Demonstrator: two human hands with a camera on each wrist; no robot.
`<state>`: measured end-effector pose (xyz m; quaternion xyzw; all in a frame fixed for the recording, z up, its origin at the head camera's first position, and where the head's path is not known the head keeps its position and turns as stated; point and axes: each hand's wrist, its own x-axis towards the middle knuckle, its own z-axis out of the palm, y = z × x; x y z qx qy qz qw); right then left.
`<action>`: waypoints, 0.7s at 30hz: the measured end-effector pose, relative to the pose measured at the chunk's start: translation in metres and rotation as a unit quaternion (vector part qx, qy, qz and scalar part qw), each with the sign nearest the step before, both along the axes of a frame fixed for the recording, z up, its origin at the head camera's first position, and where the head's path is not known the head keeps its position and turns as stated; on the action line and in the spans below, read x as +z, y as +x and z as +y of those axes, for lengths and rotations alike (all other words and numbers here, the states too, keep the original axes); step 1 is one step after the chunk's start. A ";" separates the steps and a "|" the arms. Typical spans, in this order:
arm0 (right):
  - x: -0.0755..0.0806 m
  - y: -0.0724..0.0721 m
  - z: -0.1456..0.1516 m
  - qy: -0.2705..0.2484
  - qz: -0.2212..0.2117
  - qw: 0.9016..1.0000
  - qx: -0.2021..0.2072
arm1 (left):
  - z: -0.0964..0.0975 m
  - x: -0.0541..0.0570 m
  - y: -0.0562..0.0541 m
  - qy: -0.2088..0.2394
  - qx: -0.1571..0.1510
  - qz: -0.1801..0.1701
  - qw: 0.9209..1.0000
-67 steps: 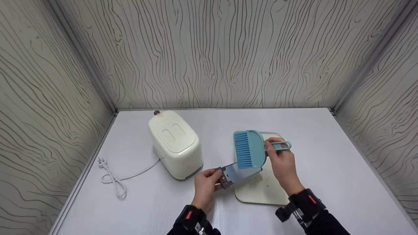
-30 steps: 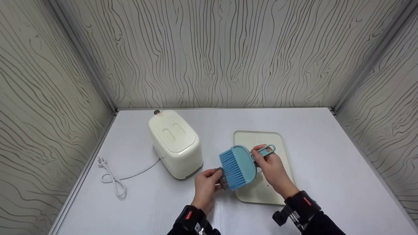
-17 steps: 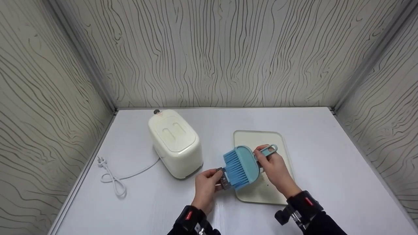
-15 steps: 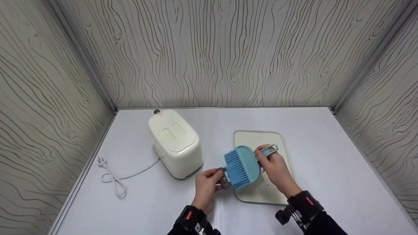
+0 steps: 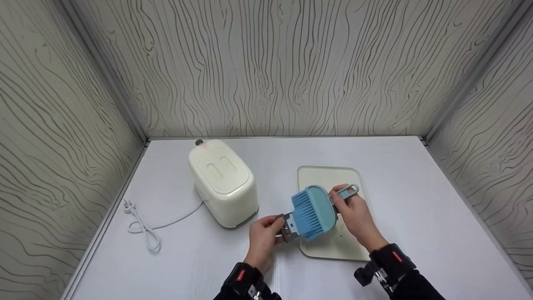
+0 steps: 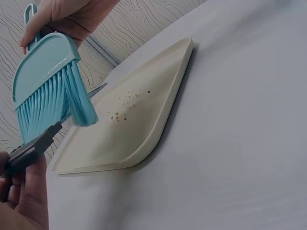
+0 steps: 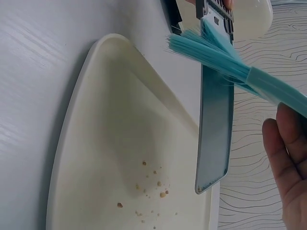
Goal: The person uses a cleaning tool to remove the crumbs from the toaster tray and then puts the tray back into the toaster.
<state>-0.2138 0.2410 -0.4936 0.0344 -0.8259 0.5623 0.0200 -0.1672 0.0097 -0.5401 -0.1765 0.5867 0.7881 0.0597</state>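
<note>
The metal tray (image 7: pixel 214 129) is gripped at one end by the left hand (image 5: pixel 262 237), its long axis pointed rightward over the plate (image 5: pixel 329 174), beneath the brush (image 5: pixel 324 208) held by the right hand (image 5: pixel 357 216).

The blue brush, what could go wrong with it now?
Crumbs lie on the cream tray, but the grey end of the metal plate sits outside the tray's edge in the head view, so the blue brush might flick crumbs onto the white table. Also, the left hand holds the plate by that end only, so a hard push could perhaps tip it loose.
</note>
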 end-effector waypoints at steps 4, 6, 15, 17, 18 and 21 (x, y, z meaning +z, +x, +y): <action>-0.001 -0.001 0.002 0.009 0.011 1.000 -0.003 | 0.000 -0.002 0.000 0.005 0.002 0.002 1.000; -0.002 -0.001 0.003 0.017 0.015 1.000 -0.005 | 0.000 -0.003 -0.001 0.006 0.003 0.006 1.000; -0.002 -0.004 0.016 0.041 0.019 0.999 -0.019 | -0.001 -0.002 -0.002 0.003 0.006 0.018 1.000; -0.002 -0.004 0.019 0.046 0.023 0.998 -0.022 | -0.002 -0.001 -0.002 0.001 0.005 0.017 1.000; -0.002 -0.005 0.020 0.050 0.026 0.998 -0.022 | -0.002 -0.001 -0.002 0.001 0.005 0.018 1.000; -0.001 -0.005 0.022 0.060 0.035 0.997 -0.021 | -0.001 -0.001 -0.002 0.000 0.006 0.026 1.000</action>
